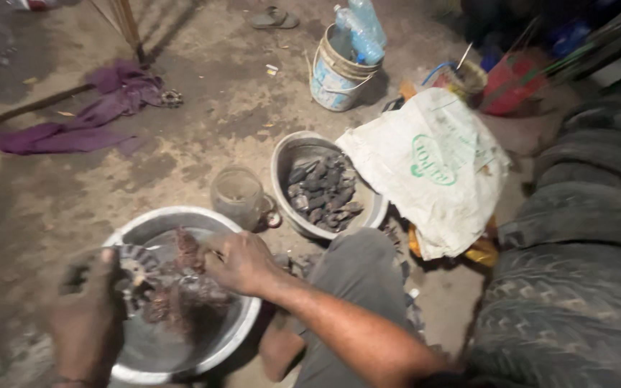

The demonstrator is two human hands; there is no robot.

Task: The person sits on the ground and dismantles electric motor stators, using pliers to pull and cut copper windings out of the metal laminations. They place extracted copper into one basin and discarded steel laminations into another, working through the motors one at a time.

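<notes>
Purple crumpled cloth [84,118] lay on the dirt floor at far left, well apart from the work, while the left hand [84,316] was closed around a round, ribbed, greasy metal part [134,269], steadying it at the rim of the wide shallow steel basin [203,338], seemingly so the grime stayed inside. Right hand [242,262] pressed down, fingers curled, on the dark reddish oily mass [181,287] in that basin, though what it pinched was too blurred to tell. Beyond stood a cloudy glass jar [237,195], a grey metal bowl of dark lumps [323,188], and a white woven sack [433,165] near stacked black tyres [583,237], all seemingly kept in reach.
</notes>
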